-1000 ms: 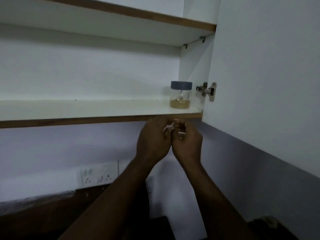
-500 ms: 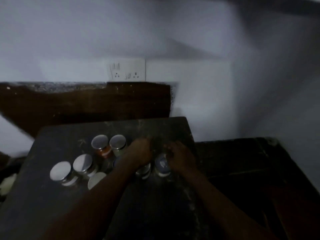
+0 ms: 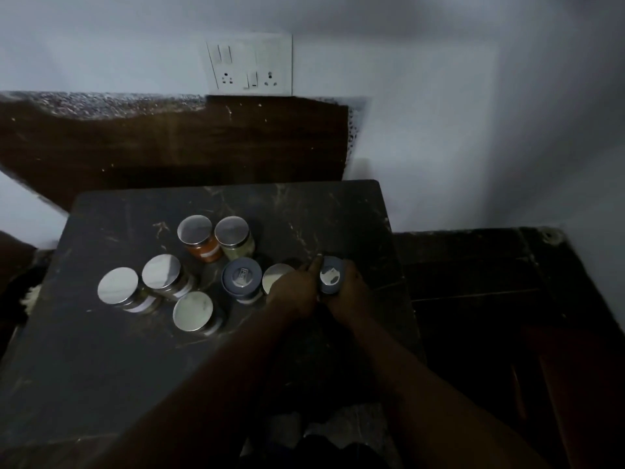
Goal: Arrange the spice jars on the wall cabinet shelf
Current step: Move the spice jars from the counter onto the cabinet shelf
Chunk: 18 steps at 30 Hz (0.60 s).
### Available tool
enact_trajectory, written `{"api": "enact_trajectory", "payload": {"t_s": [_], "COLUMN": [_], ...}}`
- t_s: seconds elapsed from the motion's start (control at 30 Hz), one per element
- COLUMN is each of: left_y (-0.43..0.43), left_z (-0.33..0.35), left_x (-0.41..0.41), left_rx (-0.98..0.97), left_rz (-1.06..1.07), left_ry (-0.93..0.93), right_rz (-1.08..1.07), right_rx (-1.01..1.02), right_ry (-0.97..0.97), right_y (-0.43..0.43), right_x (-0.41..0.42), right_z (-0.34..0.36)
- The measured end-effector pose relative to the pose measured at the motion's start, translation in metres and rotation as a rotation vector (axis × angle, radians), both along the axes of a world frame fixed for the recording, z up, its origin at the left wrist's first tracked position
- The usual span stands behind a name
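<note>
jars on table (image 3: 101, 333): orange spice (image 3: 202, 247), pale one (image 3: 236, 243) beside it, others' contents unclear. both hands, left (image 3: 293, 292) and right (image 3: 351, 294), curled around grey-lidded jar (image 3: 330, 278), right of cluster.

Below me a dark marbled surface (image 3: 101, 350). Behind it a brown panel (image 3: 169, 143), and above that panel a white socket plate (image 3: 249, 69).

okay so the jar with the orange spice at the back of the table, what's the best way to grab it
Judging by its pose, grip the orange spice jar around its flat silver lid and upper wall, coming straight down from above. It stands upright, and a pale jar sits right against its right side, so a side grasp there looks blocked. The front and left sides look free, so fingers could wrap there.
</note>
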<state>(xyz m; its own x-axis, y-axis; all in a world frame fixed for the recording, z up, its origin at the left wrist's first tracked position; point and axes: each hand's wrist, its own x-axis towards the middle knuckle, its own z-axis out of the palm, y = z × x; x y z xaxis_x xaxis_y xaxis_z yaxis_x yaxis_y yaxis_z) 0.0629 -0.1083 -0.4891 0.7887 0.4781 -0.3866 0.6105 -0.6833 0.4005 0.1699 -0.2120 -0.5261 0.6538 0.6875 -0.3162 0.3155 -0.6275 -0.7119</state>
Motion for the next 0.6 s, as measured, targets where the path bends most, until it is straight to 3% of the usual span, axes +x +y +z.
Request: {"api": "enact_trajectory", "payload": {"t_s": [0.1,0.2,0.3,0.37,0.5,0.6], "left_y": [0.004,0.013,0.022,0.027,0.033,0.032], "left_z": [0.004,0.019,0.040,0.061,0.117,0.162], "left_x": [-0.008,-0.011,-0.008,-0.004,0.009,0.018], "left_rx": [0.119,-0.027,-0.190,-0.278,-0.249,-0.207], "left_rz": [0.040,0.087,0.056,0.068,0.082,0.101], "left_ry": [-0.135,-0.327,-0.288,-0.357,-0.624,-0.787], "right_rz": [-0.042,-0.032,0.002,0.035,-0.080,-0.162], "right_rx": [0.093,0.183,0.319,0.428,0.676,0.800], "right_ry": [-0.036,0.034,0.045,0.083,0.142,0.069], "right_y": [-0.002,-0.011,-0.020,-0.019,-0.013,-0.005], "right_x": [0.004,0.019,0.035,0.041,0.044,0.046], "right_z": [0.000,0.016,0.047,0.074,0.135,0.181]}}
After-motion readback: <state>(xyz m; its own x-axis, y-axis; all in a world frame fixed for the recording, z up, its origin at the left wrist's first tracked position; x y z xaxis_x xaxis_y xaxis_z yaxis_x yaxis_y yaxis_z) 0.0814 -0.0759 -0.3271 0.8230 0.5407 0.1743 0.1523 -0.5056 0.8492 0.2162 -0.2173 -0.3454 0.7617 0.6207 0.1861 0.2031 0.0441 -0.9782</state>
